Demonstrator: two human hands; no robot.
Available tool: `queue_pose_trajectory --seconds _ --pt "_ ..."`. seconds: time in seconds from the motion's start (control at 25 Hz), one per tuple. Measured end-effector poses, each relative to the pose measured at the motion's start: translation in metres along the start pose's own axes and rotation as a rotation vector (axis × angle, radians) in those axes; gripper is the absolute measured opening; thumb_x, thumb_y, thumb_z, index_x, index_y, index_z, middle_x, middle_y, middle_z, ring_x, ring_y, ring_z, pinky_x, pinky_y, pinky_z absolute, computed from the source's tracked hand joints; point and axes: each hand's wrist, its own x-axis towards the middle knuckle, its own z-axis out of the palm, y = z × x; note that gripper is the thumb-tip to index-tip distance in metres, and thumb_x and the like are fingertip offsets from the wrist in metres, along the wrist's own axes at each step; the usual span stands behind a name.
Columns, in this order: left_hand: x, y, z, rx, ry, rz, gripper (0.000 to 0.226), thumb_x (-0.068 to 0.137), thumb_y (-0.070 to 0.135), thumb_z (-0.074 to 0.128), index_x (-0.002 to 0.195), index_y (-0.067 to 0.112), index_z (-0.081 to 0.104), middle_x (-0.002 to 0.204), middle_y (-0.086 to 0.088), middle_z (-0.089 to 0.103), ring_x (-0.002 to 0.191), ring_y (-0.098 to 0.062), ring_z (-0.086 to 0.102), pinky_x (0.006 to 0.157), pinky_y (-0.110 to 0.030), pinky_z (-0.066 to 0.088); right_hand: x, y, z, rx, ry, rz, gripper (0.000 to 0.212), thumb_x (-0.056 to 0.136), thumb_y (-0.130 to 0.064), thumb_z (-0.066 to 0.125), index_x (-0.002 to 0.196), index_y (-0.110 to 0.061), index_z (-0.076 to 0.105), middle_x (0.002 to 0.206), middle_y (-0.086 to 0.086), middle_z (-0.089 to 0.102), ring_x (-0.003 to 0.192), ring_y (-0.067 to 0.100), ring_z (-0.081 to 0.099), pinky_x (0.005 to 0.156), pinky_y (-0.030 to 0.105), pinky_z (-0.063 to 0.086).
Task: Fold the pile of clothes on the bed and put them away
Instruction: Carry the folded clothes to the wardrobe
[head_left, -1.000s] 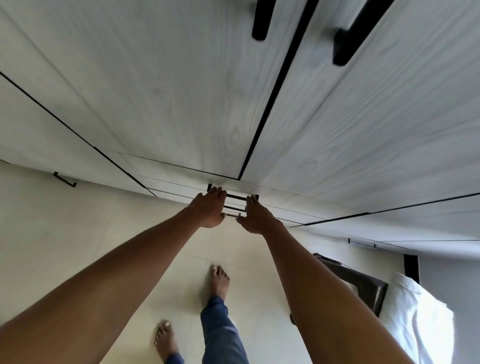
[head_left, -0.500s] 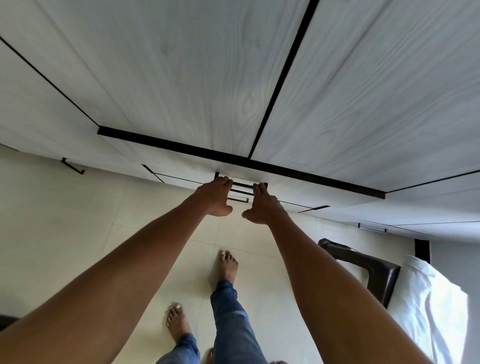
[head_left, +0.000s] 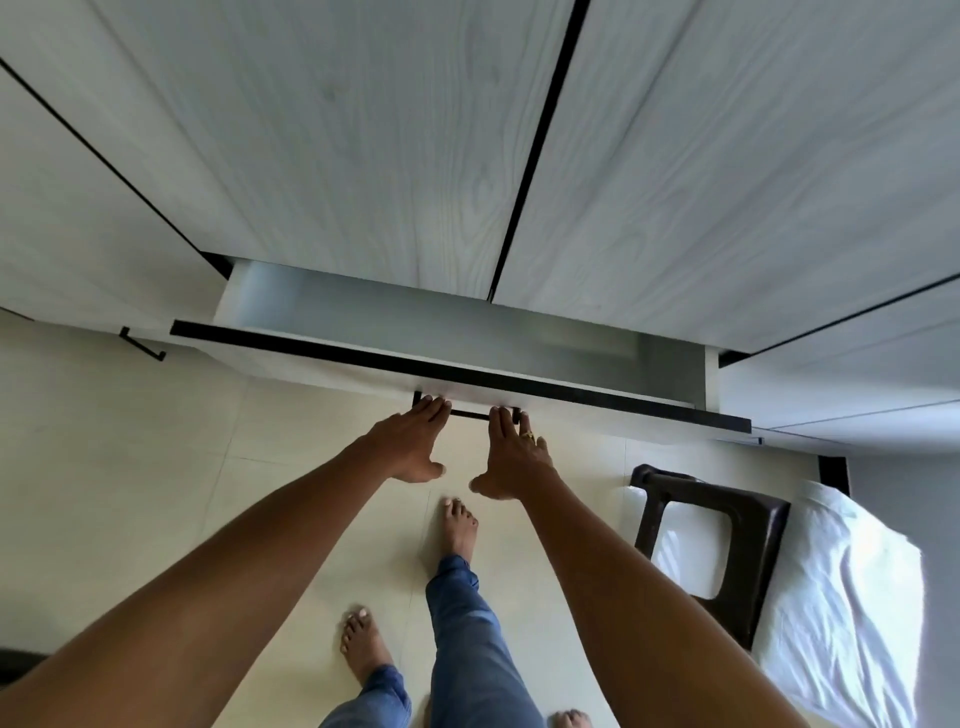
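A wide drawer (head_left: 332, 347) at the foot of a pale wood-grain wardrobe (head_left: 363, 156) stands pulled out, its pale inside bare as far as I can see. On its front sits a thin black bar handle (head_left: 470, 414). My left hand (head_left: 410, 447) hooks its fingertips over the handle's left end. My right hand (head_left: 511, 460), with a ring on it, hooks the right end. No clothes are in view.
A dark brown plastic chair (head_left: 748, 525) stands on the cream tiled floor (head_left: 130, 467) to the right. Beside it lies a bed corner under a white sheet (head_left: 852, 597). My bare feet and blue jeans (head_left: 467, 613) are below the drawer. Another small black handle (head_left: 143, 345) shows at left.
The drawer has slid out toward me, from shut to a wide gap that shows its inside. Both hands came back with the handle.
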Motion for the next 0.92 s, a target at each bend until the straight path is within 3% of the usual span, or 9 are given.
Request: queue_pose_trajectory --seconds 0.12,0.2,0.24,0.32,0.36,0.44,0.56,0.64,0.92 --pt "-0.025 0.005 0.022 0.033 -0.031 0.014 0.098 0.099 0.049 0.055 0.163 0.012 -0.01 0.172 -0.003 -0.013 0.159 -0.019 -0.008 0.125 -0.046 0.023 -0.026 -0.008 0.019 -0.034 -0.034 0.02 0.117 0.088 -0.046 0.071 0.164 -0.011 -0.011 0.174 0.003 -0.01 0.16 0.032 -0.009 0.124 0.058 0.022" --pt "-0.044 0.012 0.032 0.057 0.015 0.037 0.085 0.101 0.042 0.055 0.164 0.01 0.007 0.172 -0.008 0.006 0.159 -0.024 0.009 0.122 -0.046 0.03 -0.048 -0.017 0.023 -0.105 0.031 0.01 0.1 0.092 -0.041 0.068 0.163 -0.006 0.008 0.17 0.01 0.017 0.158 0.036 0.016 0.115 0.055 0.036" --pt "-0.053 0.015 0.035 0.065 0.116 0.079 0.072 0.101 0.036 0.055 0.161 0.009 0.026 0.166 -0.009 0.029 0.153 -0.029 0.029 0.115 -0.044 0.039 -0.06 -0.022 0.023 -0.126 0.127 -0.036 0.081 0.094 -0.036 0.065 0.157 -0.006 0.026 0.16 0.013 0.038 0.149 0.037 0.036 0.105 0.049 0.045" --pt "-0.076 0.023 0.035 0.035 0.456 0.205 0.033 0.096 0.025 0.058 0.127 0.014 0.065 0.121 -0.007 0.07 0.113 -0.03 0.066 0.085 -0.038 0.054 -0.086 -0.037 0.02 -0.054 0.472 -0.203 0.032 0.095 -0.025 0.057 0.123 -0.012 0.061 0.118 0.009 0.069 0.109 0.033 0.067 0.075 0.036 0.049" --pt "-0.086 0.025 0.032 0.006 0.618 0.261 0.018 0.092 0.02 0.062 0.107 0.014 0.07 0.099 -0.005 0.071 0.093 -0.028 0.069 0.072 -0.037 0.053 -0.094 -0.042 0.017 0.0 0.658 -0.285 0.019 0.092 -0.021 0.054 0.104 -0.014 0.067 0.099 0.006 0.072 0.09 0.031 0.07 0.064 0.032 0.046" --pt "-0.093 0.018 0.026 0.024 0.827 0.28 0.015 0.086 0.015 0.067 0.1 0.011 0.069 0.093 -0.007 0.065 0.086 -0.026 0.063 0.069 -0.037 0.052 -0.094 -0.043 0.012 0.066 0.91 -0.351 0.014 0.089 -0.019 0.056 0.092 -0.015 0.07 0.089 0.003 0.07 0.081 0.028 0.067 0.056 0.032 0.049" --pt "-0.09 0.0 0.023 0.068 0.675 0.105 0.036 0.098 0.03 0.049 0.119 0.006 0.067 0.114 -0.013 0.068 0.105 -0.033 0.063 0.086 -0.042 0.055 -0.089 -0.037 0.001 0.106 0.637 -0.225 0.025 0.103 -0.029 0.054 0.11 -0.012 0.07 0.112 0.009 0.071 0.105 0.033 0.065 0.081 0.041 0.054" --pt "-0.093 -0.006 0.024 -0.064 0.504 0.006 0.035 0.105 0.032 0.041 0.107 0.008 0.067 0.1 -0.012 0.072 0.097 -0.035 0.067 0.081 -0.04 0.053 -0.089 -0.034 0.001 0.094 0.415 -0.135 0.035 0.109 -0.037 0.042 0.112 -0.015 0.069 0.111 0.012 0.072 0.106 0.036 0.066 0.084 0.039 0.05" --pt "-0.114 0.001 0.032 -0.149 0.254 -0.039 0.029 0.101 0.016 0.054 0.074 0.009 0.06 0.084 -0.014 0.066 0.085 -0.032 0.062 0.069 -0.03 0.04 -0.092 -0.035 0.024 0.064 0.215 -0.1 0.034 0.1 -0.038 0.052 0.122 -0.024 0.072 0.127 0.003 0.069 0.117 0.029 0.064 0.095 0.037 0.053"
